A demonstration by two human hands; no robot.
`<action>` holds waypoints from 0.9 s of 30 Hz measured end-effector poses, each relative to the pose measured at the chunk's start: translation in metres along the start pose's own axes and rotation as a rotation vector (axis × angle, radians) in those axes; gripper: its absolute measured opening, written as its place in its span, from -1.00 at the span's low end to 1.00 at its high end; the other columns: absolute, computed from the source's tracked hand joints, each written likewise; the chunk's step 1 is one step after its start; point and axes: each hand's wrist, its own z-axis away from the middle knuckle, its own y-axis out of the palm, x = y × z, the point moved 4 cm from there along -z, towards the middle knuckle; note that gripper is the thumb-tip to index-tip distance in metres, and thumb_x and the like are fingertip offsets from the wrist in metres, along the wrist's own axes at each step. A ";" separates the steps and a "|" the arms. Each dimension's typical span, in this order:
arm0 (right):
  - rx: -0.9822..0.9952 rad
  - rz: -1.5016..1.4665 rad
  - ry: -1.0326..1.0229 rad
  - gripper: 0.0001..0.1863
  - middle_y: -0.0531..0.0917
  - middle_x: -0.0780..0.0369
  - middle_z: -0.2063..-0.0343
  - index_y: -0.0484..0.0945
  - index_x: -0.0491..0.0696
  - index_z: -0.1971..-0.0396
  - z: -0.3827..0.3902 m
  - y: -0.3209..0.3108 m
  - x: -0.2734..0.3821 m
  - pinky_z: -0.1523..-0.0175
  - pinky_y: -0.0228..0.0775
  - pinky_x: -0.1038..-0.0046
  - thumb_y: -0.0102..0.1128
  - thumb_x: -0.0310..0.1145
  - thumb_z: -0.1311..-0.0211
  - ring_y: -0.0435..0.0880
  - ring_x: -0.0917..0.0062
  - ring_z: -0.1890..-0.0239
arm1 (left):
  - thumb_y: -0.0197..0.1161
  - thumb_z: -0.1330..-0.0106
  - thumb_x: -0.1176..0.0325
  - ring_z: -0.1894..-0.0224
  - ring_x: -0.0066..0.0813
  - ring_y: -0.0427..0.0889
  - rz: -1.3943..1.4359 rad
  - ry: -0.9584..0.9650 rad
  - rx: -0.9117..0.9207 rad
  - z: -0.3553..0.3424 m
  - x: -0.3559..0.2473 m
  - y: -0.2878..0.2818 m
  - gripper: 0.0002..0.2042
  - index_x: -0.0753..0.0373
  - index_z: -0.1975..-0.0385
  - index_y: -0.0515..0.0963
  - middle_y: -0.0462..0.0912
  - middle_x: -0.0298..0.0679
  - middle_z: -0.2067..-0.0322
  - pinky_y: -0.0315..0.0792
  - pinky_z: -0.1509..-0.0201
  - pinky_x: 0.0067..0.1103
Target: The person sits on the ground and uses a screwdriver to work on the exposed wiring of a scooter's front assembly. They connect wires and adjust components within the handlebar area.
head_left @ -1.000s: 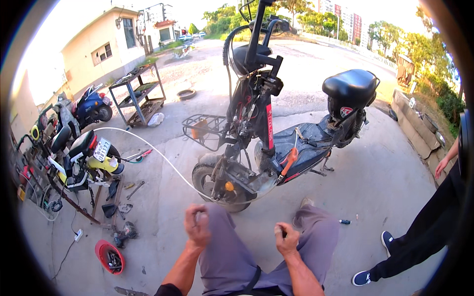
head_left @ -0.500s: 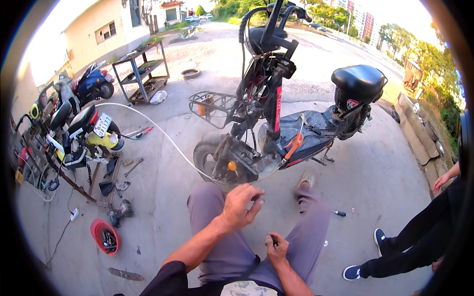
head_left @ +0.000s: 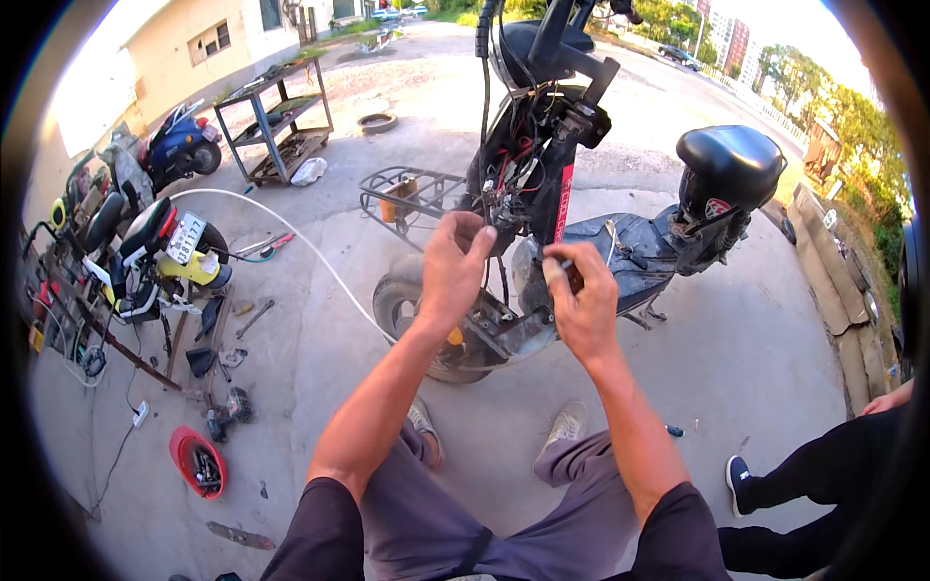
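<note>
Clock centred between the hands, 12 straight ahead of the wearer. Stripped scooter (head_left: 647, 232) spans 9 to 2: front wheel (head_left: 399, 300) at 9, exposed wiring (head_left: 513, 174) at 12, black seat (head_left: 731, 160) at 2. Both arms raised; the hands well apart from each other, in front of the scooter's front end. Left hand (head_left: 455, 266): fingers bent, thumb near them, wiring just beyond in the view; cannot tell if anything is pinched or touched. Right hand (head_left: 586, 300): fingers curled in toward thumb, footboard behind; grip contents hidden, cannot tell if clamped on something. Metal cart (head_left: 267, 136) at 10. Yellow motorbike (head_left: 201, 269) at 9. Red bowl (head_left: 180, 453) with dark pieces inside at 8. Another person's dark-trousered legs (head_left: 799, 470) at 4
</note>
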 end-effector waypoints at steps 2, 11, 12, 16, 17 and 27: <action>-0.016 -0.035 0.045 -0.80 0.69 0.18 0.14 0.72 -0.16 0.03 -0.014 0.017 -0.018 0.23 0.52 0.48 0.35 -0.59 -0.39 0.66 0.52 0.35 | 0.39 -0.52 0.35 0.28 -0.67 0.57 0.019 -0.049 -0.036 -0.015 0.015 0.003 -0.78 0.36 0.03 0.63 0.67 -0.36 0.26 0.53 0.21 -0.62; -0.040 -0.137 0.052 -0.72 0.71 0.14 -0.04 0.72 -0.15 -0.08 -0.040 0.068 -0.055 0.24 0.59 0.47 0.37 -0.56 -0.41 0.74 0.49 0.24 | 0.48 -0.49 0.34 0.31 -0.75 0.62 0.136 -0.083 -0.008 -0.022 0.044 0.028 -0.69 0.31 -0.11 0.65 0.73 -0.38 0.20 0.49 0.34 -0.71; -0.034 -0.118 0.038 -0.73 0.72 0.15 -0.03 0.72 -0.15 -0.07 -0.040 0.069 -0.058 0.26 0.58 0.47 0.37 -0.56 -0.41 0.73 0.49 0.26 | 0.48 -0.49 0.34 0.33 -0.75 0.61 0.151 -0.103 -0.006 -0.024 0.048 0.031 -0.70 0.31 -0.11 0.65 0.73 -0.40 0.23 0.48 0.35 -0.71; -0.023 -0.071 -0.019 -0.76 0.73 0.18 0.02 0.73 -0.14 -0.02 -0.042 0.070 -0.062 0.30 0.55 0.44 0.38 -0.56 -0.40 0.74 0.48 0.31 | 0.45 -0.52 0.34 0.39 -0.79 0.55 0.271 -0.188 -0.007 -0.028 0.050 0.038 -0.74 0.30 -0.09 0.66 0.71 -0.44 0.32 0.43 0.39 -0.73; -0.017 -0.062 -0.035 -0.76 0.74 0.18 0.03 0.73 -0.13 -0.02 -0.042 0.070 -0.064 0.29 0.55 0.44 0.38 -0.56 -0.40 0.75 0.46 0.29 | 0.44 -0.53 0.33 0.41 -0.80 0.53 0.317 -0.211 -0.010 -0.028 0.049 0.039 -0.75 0.30 -0.08 0.67 0.71 -0.45 0.34 0.41 0.39 -0.74; 0.008 -0.082 -0.099 -0.83 0.76 0.17 0.09 0.77 -0.11 0.06 -0.050 0.062 -0.069 0.18 0.60 0.42 0.39 -0.56 -0.40 0.78 0.39 0.20 | 0.34 -0.59 0.33 0.46 -0.79 0.40 0.396 -0.200 -0.086 -0.038 0.054 0.037 -0.82 0.28 -0.01 0.68 0.59 -0.48 0.38 0.32 0.42 -0.71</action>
